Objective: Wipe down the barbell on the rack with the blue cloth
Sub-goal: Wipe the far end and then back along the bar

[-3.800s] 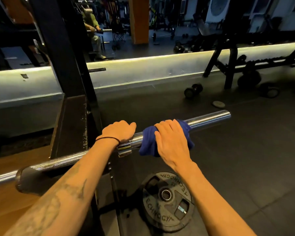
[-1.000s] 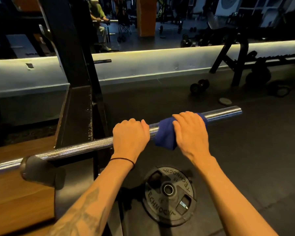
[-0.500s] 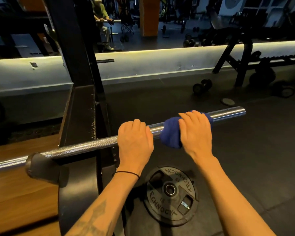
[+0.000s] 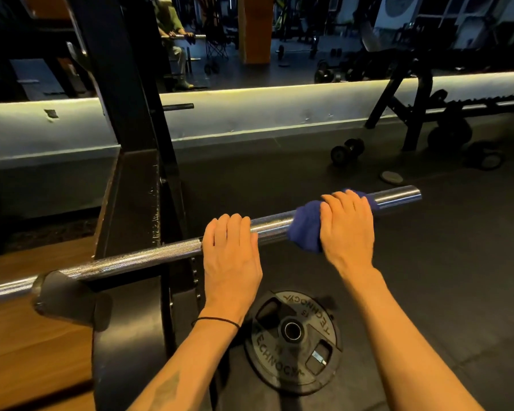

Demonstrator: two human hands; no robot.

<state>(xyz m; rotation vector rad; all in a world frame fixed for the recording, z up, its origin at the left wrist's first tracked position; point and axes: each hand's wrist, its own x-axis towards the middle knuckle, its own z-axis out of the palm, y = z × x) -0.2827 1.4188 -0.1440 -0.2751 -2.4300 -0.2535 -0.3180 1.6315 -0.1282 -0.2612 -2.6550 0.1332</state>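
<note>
A chrome barbell lies across the black rack hook and runs up to the right, its bare sleeve end sticking out. My left hand grips the bar just right of the rack upright. My right hand wraps the blue cloth around the bar near the sleeve, fingers curled over the top. The cloth bunches out on the left side of that hand.
The black rack upright rises at left beside a wooden platform. A black weight plate lies on the rubber floor under my arms. A dumbbell and a small disc sit beyond the bar, with a plate tree at right.
My right hand and the cloth have slid outward along the bar toward the sleeve end. My left hand has kept its grip on the bar.
</note>
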